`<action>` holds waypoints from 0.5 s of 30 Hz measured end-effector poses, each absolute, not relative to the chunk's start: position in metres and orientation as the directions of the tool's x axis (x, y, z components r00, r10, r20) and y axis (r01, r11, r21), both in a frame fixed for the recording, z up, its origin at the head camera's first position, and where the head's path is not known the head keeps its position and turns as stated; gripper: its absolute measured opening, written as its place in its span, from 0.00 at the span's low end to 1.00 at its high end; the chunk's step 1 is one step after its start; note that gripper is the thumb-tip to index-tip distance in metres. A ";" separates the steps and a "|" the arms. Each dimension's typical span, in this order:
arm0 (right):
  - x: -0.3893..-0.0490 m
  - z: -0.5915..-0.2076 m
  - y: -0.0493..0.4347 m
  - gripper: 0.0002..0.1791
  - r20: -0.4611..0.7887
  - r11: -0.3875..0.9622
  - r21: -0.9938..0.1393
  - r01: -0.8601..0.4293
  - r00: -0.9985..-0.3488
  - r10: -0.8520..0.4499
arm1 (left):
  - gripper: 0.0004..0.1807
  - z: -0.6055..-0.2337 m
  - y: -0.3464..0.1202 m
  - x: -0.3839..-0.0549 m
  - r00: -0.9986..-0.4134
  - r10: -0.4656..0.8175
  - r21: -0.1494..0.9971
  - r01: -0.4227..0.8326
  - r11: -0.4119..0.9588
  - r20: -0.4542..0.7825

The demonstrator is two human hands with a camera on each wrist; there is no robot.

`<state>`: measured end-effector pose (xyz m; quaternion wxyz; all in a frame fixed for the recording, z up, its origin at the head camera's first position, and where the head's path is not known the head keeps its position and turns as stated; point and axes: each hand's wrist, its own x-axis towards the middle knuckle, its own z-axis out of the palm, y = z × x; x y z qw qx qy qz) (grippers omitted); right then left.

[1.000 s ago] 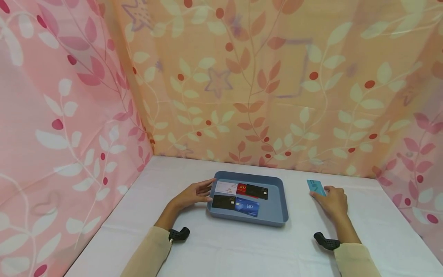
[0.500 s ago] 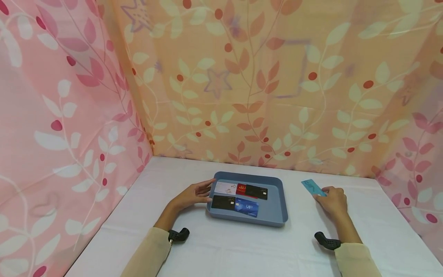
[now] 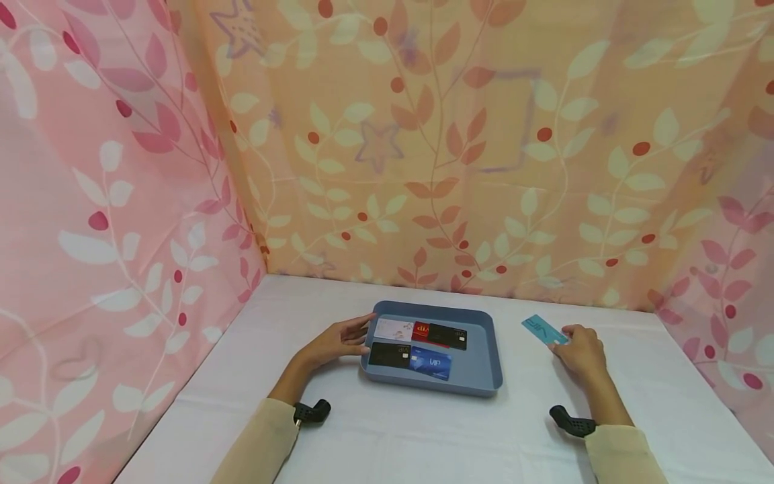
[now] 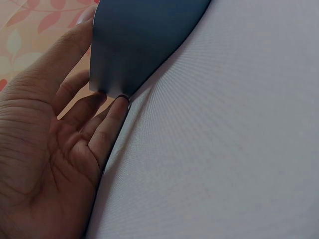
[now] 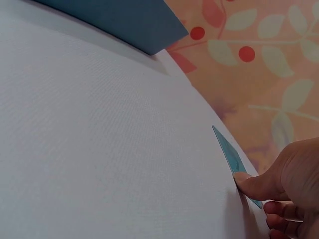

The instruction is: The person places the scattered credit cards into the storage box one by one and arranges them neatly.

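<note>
My right hand (image 3: pixel 582 351) pinches a light-blue VIP card (image 3: pixel 542 329) by its near right corner, to the right of the tray. In the right wrist view the thumb presses the card's (image 5: pixel 230 152) face, and the card stands tilted close over the cloth. My left hand (image 3: pixel 337 339) rests at the left side of a blue-grey tray (image 3: pixel 478 366), thumb and fingertips touching its wall. Inside the tray lie a white card (image 3: pixel 394 329), a red card (image 3: pixel 421 329), a black card (image 3: pixel 448 336), a second black card (image 3: pixel 389 354) and a blue VIP card (image 3: pixel 431 363).
A white cloth (image 3: pixel 423 437) covers the table. Behind it hangs an orange leaf-patterned curtain (image 3: pixel 375 188), with a pink curtain (image 3: pixel 139 222) along the left. Each wrist wears a black camera band.
My right hand has turned the light-blue card so its far end points further left toward the tray. The left hand and the tray stay in place.
</note>
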<state>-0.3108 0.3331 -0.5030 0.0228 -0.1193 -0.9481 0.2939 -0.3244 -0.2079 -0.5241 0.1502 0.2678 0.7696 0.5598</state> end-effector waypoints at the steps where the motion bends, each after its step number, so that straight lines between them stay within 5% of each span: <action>1: -0.311 -0.503 0.333 0.32 -0.034 0.798 -0.562 0.219 -0.970 0.241 | 0.44 -0.524 -0.208 -0.324 -0.810 0.582 0.942 0.244 0.229 0.068; 15: -0.308 -0.498 0.336 0.29 -0.022 0.822 -0.546 0.165 -0.983 0.183 | 0.45 -0.523 -0.208 -0.325 -0.803 0.590 0.947 0.247 0.206 0.081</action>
